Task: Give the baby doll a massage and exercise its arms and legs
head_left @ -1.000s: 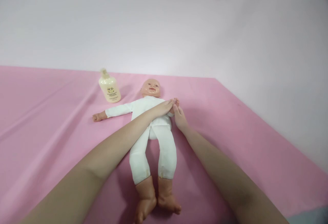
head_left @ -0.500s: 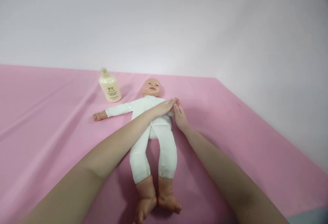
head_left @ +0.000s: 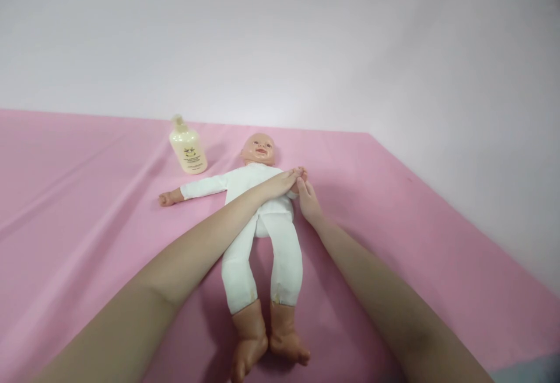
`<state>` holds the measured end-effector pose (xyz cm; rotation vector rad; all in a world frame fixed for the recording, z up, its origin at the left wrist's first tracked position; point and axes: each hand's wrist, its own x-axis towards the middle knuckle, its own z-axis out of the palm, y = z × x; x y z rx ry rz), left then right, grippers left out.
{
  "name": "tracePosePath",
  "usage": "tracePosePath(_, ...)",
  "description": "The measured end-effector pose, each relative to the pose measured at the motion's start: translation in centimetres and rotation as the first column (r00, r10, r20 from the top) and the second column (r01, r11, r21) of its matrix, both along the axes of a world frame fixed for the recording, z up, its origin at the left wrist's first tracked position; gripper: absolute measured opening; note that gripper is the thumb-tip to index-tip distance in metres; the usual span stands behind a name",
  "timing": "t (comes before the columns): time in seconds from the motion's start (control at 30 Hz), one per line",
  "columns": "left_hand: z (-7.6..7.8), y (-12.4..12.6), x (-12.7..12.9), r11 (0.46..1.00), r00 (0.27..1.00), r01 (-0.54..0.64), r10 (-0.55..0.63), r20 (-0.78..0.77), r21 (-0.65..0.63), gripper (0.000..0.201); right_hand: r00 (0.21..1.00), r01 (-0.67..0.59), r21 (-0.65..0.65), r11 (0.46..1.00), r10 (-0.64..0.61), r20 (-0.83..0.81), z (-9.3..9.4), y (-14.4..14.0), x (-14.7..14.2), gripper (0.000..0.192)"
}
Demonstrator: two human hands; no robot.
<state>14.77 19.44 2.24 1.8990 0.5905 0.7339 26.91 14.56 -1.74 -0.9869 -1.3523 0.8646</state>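
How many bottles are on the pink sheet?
1. The cream bottle stands on the pink sheet, beside the doll, on the side of its outstretched arm. None seems hidden.

arms: both showing bare up to the elbows, no sleeves | hands: left hand [head_left: 280, 183] and right hand [head_left: 308, 203] going gloveless | jewellery: wearing none, honestly

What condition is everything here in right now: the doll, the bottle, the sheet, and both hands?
Doll: on its back, dressed in white, one arm stretched out sideways, feet bare.
Bottle: upright beside the doll's head, pump top on.
Pink sheet: spread flat, lightly creased.
Left hand: laid across the doll's chest, fingers reaching the doll's hand.
Right hand: touching the doll's hand; grip unclear.
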Motion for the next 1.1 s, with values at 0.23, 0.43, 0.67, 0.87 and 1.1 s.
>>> tracePosePath(0.23,-0.21,0.20,0.15,1.000,1.000,-0.009,0.009,0.009,0.008,0.053,1.000,0.008,-0.004,1.000,-0.008,-0.003,-0.03,-0.02,-0.03,0.059)
tracePosePath(0.43,-0.02,-0.04,0.12,1.000,1.000,-0.014,0.014,0.011,-0.003,0.051,1.000,0.011,-0.017,1.000,-0.011,-0.008,0.06,-0.12,-0.05,0.061)
tracePosePath(0.67,0.33,-0.23,0.03,1.000,1.000,0.003,-0.003,0.003,0.010,0.050,1.000,0.016,-0.011,1.000,-0.016,0.002,0.22,-0.21,-0.09,0.063)
tracePosePath(0.87,0.36,-0.39,-0.02,1.000,1.000,-0.011,0.011,0.010,0.003,0.051,1.000,0.016,-0.007,1.000,-0.016,0.005,0.34,-0.32,-0.07,0.061)
tracePosePath(1.1,0.61,-0.58,-0.07,1.000,1.000,-0.005,0.005,-0.010,-0.014,0.055,1.000,0.021,-0.010,1.000,-0.021,0.017,0.09,-0.09,-0.05,0.062)
